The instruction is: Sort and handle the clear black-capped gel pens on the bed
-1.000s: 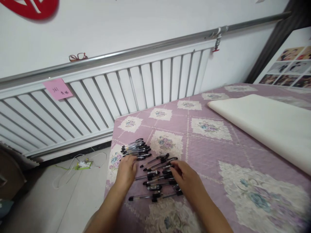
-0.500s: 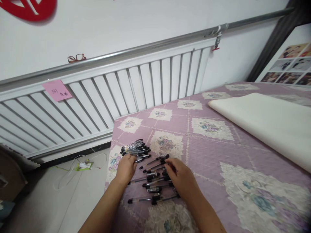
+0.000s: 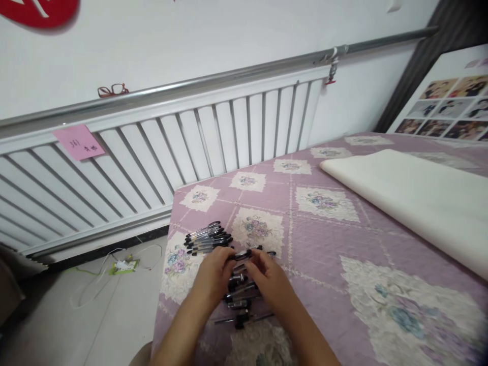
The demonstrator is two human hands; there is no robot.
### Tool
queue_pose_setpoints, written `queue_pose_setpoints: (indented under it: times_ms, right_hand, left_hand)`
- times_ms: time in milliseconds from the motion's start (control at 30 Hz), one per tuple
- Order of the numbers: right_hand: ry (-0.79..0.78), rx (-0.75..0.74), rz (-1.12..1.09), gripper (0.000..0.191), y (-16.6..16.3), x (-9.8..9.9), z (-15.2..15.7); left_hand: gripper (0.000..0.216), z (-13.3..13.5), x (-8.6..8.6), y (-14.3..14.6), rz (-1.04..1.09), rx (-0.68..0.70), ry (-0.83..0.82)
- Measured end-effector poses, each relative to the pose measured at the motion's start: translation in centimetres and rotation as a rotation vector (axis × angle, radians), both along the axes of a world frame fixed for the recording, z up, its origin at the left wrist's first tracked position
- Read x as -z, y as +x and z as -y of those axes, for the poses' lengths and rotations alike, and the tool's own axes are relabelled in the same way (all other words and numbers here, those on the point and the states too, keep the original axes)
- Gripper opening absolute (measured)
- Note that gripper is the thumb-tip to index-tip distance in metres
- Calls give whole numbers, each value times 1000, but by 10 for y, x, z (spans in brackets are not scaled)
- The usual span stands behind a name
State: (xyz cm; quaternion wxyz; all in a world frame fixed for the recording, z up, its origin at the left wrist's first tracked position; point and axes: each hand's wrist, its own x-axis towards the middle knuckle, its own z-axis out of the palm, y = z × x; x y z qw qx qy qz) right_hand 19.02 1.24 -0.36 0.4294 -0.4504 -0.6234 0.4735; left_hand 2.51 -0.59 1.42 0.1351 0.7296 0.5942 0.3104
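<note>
Above the bedspread, my left hand (image 3: 216, 272) and my right hand (image 3: 270, 280) have come close together, fingers closed in a pinch. Between their fingertips is a black pen (image 3: 242, 254), its left end in my left fingers and its right end at my right ones. Just beyond my left hand lies a bundle of clear capped pens with black ends (image 3: 208, 238), side by side. Under and between my hands are several loose pen barrels (image 3: 244, 291) and dark pen caps (image 3: 239, 304), partly hidden by the hands.
A quilted purple floral bedspread (image 3: 312, 239) carries everything. On the right lies a cream folded sheet (image 3: 404, 193), with a photo board (image 3: 446, 109) behind. Beyond the bed edge are a white radiator (image 3: 224, 137) and, on the floor, a power strip (image 3: 125, 266).
My left hand has moved right from the bundle to meet my right hand. A pen is now held up between them. The view has shifted slightly.
</note>
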Motion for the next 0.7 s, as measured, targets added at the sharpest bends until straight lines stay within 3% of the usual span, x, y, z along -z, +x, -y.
queue_pose_setpoints:
  times_ms: [100, 233, 400, 700]
  right_hand:
    - [-80, 42, -151, 20, 1, -5, -1]
    - [-154, 152, -205, 23, 8, -8, -3]
    - [-166, 224, -249, 27, 12, -3, -9]
    - [-137, 284, -190, 28, 6, -5, -10]
  left_hand:
    - [22, -6, -5, 24, 139, 81, 16]
    - [22, -17, 0, 39, 223, 106, -54]
    - [19, -24, 10, 45, 192, 138, -66]
    - [33, -30, 25, 45, 166, 191, -11]
